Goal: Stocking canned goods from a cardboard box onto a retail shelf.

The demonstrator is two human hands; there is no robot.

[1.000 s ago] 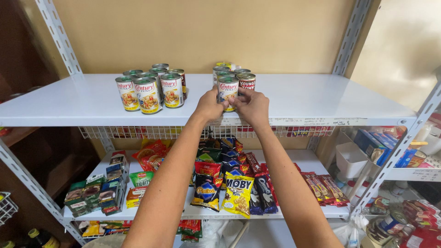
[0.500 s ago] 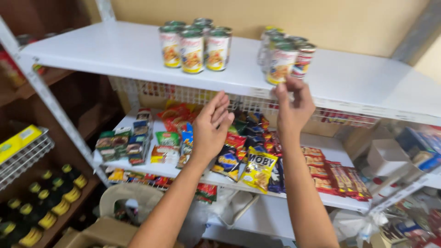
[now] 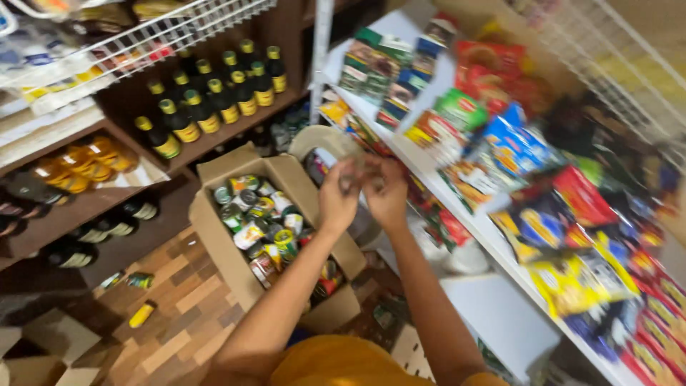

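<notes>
Head view: left hand (image 3: 338, 196) and right hand (image 3: 386, 193) meet, fingers curled; whether they grip anything I cannot tell. Cardboard box (image 3: 214, 236) of cans (image 3: 271, 229) lies at eight o'clock, left hand nearer.

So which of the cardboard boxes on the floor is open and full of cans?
The brown cardboard box below the hands, flaps up, cans showing; the plain box at bottom left shows none.
</notes>
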